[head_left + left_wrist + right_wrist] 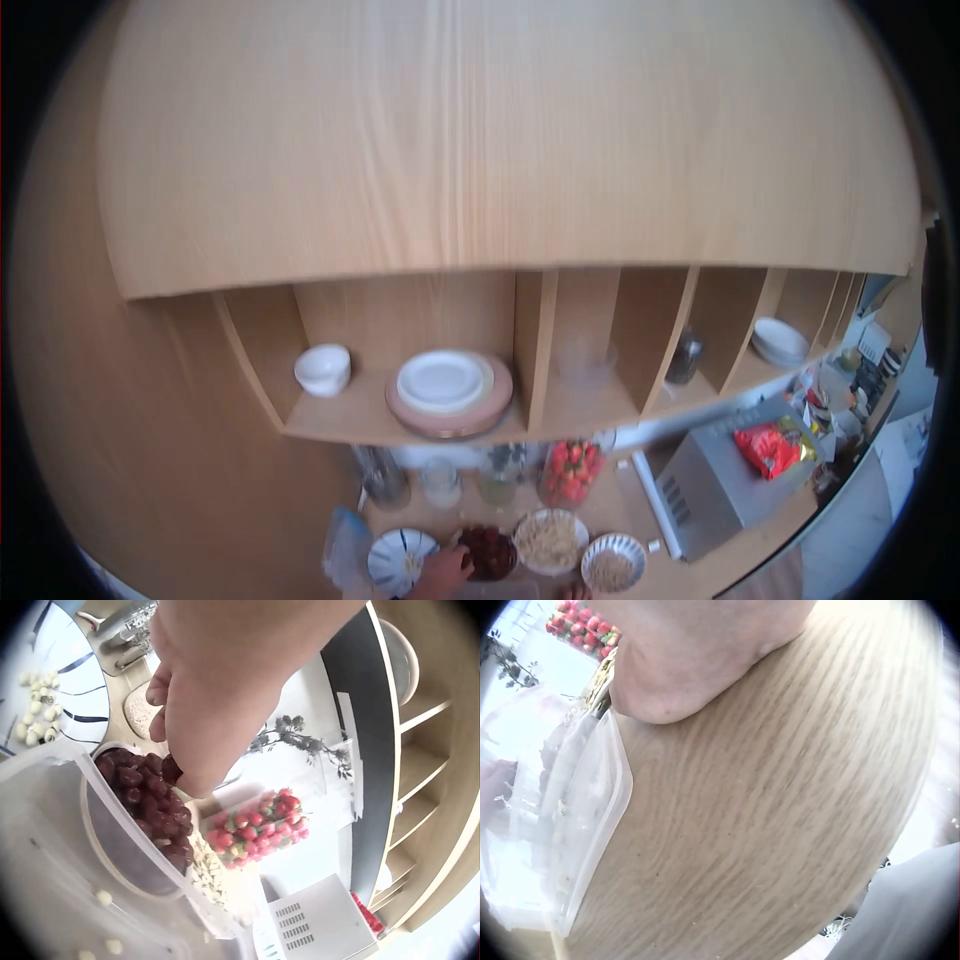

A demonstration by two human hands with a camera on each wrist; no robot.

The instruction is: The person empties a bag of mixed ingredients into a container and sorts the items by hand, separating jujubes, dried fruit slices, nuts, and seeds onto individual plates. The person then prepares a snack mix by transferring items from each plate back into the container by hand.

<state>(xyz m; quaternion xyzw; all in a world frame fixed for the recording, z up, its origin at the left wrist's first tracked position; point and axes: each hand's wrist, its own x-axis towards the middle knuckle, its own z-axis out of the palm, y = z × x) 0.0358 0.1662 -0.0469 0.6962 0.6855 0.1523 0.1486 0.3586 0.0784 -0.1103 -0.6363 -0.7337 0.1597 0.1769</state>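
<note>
On the wooden counter (742,825), my feed shows the left hand (440,577) at the heaped dark red fruit (490,556) beside a striped plate (384,552); I can't tell whether its fingers grip any (nor how the right hand (577,592) holds its own).

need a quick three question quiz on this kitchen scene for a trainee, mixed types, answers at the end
1. Which is the left hand at? (a) strawberries (b) red dates (c) red packet

2. True or false: the white plate is stacked above the pink plate.

3. Put these in order from left to right in the head view: ribbed white bowl, red dates, blue-striped plate.

Key
1. b
2. True
3. Blue-striped plate, red dates, ribbed white bowl
</note>
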